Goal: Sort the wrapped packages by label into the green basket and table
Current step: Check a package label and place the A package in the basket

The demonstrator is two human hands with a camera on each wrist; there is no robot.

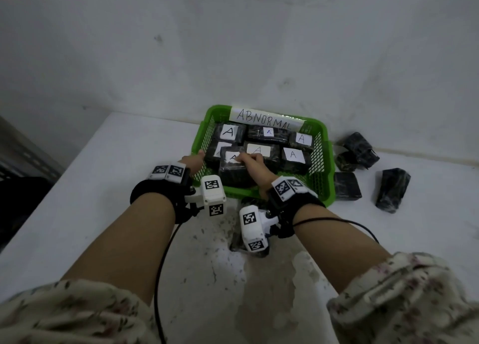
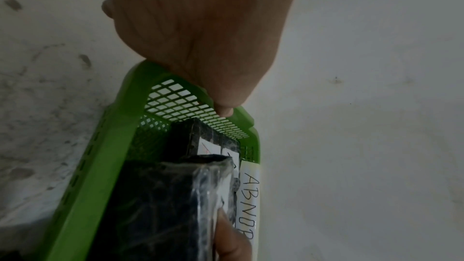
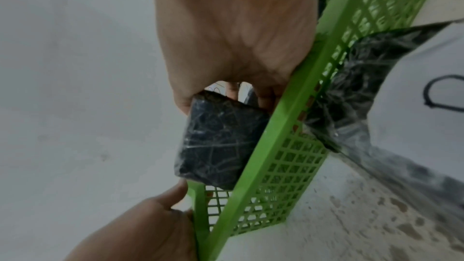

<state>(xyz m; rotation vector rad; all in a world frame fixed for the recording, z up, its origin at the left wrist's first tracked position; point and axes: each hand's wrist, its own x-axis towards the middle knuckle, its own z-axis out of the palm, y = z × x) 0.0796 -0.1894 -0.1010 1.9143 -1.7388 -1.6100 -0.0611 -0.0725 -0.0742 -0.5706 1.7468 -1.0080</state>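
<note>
A green basket (image 1: 327, 178) tagged ABNORMAL stands by the wall and holds several black wrapped packages with white A labels. My right hand (image 1: 247, 159) grips one more A-labelled wrapped package (image 1: 233, 174) from above, over the basket's front left part, on top of the others. From the right wrist, the right hand (image 3: 236, 47) clasps the package (image 3: 218, 142) just inside the basket rim (image 3: 276, 126). My left hand (image 1: 197, 158) holds the basket's left rim; in the left wrist view this left hand (image 2: 220, 104) curls over the rim (image 2: 105, 146).
Three black packages (image 1: 359, 146) (image 1: 347, 187) (image 1: 392, 189) lie on the white table right of the basket. Another package (image 1: 237, 240) lies in front of the basket under my right wrist, its white label (image 3: 414, 106) only partly readable. The wall is close behind.
</note>
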